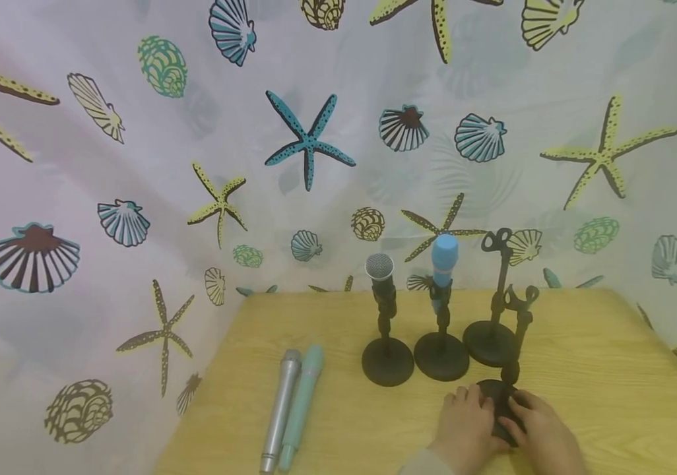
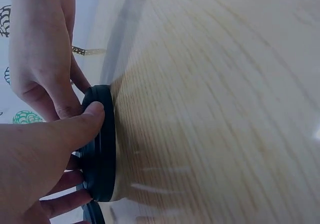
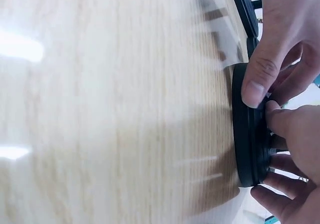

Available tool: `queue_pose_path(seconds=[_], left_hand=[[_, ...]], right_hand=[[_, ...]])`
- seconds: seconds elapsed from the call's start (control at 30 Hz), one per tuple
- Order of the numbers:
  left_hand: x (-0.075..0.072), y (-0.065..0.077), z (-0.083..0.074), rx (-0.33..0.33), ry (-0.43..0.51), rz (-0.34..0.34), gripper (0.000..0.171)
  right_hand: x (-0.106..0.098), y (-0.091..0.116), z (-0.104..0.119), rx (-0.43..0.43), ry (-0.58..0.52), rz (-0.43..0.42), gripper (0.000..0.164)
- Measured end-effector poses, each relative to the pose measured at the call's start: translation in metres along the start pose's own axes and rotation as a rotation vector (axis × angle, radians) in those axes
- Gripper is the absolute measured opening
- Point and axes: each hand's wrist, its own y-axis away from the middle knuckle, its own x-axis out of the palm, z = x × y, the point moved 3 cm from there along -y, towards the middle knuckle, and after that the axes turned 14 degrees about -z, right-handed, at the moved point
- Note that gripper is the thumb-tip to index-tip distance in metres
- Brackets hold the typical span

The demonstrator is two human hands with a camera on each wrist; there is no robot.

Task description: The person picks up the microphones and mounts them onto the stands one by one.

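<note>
A black desktop microphone stand (image 1: 515, 369) with an open clip on top stands at the front right of the wooden table, leaning slightly right. Both hands grip its round base. My left hand (image 1: 466, 425) holds the base's left side, its thumb (image 2: 92, 112) over the near rim. From the other side, my right hand (image 1: 543, 429) has its thumb and fingers around the base edge. The base (image 3: 245, 134) sits low at the tabletop in the right wrist view. Just behind it stands another black stand (image 1: 493, 343) with a bare clip.
To the left, one stand (image 1: 387, 359) carries a silver-headed microphone (image 1: 380, 267); beside it another stand (image 1: 442, 356) bears a blue microphone (image 1: 445, 254). A silver microphone (image 1: 281, 409) and a mint-green microphone (image 1: 303, 402) lie side by side at left. A shell-patterned curtain (image 1: 338, 218) surrounds the table (image 1: 338, 422).
</note>
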Motion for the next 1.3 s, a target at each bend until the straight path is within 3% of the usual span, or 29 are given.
queue_pose_path(seconds=[0.1, 0.23, 0.37, 0.53, 0.7, 0.87, 1.13, 1.3], left_hand=[[-0.001, 0.003, 0.008, 0.032, 0.003, -0.033, 0.069], [-0.002, 0.008, 0.017, 0.050, 0.114, -0.021, 0.067], [-0.003, 0.013, 0.024, 0.016, 0.199, 0.025, 0.063], [-0.004, 0.019, 0.030, -0.015, 0.250, 0.031, 0.060], [-0.005, 0.023, 0.037, -0.027, 0.257, 0.019, 0.058], [-0.007, 0.029, 0.046, -0.038, 0.252, 0.007, 0.058], [-0.004, 0.044, 0.063, -0.020, 0.250, -0.105, 0.059], [-0.004, 0.052, 0.070, -0.046, 0.255, -0.116, 0.059]], right_hand=[[0.002, 0.002, 0.007, -0.038, -0.014, -0.017, 0.044], [0.002, 0.004, 0.016, -0.060, -0.034, -0.041, 0.043], [0.003, 0.004, 0.024, -0.077, -0.030, -0.039, 0.042], [0.006, 0.004, 0.030, -0.090, -0.025, -0.025, 0.041], [0.009, 0.005, 0.037, -0.159, -0.027, -0.073, 0.041], [0.014, 0.007, 0.046, -0.175, -0.030, -0.079, 0.042], [0.025, 0.012, 0.063, -0.211, -0.038, -0.101, 0.045], [0.030, 0.016, 0.071, -0.298, -0.055, -0.196, 0.046]])
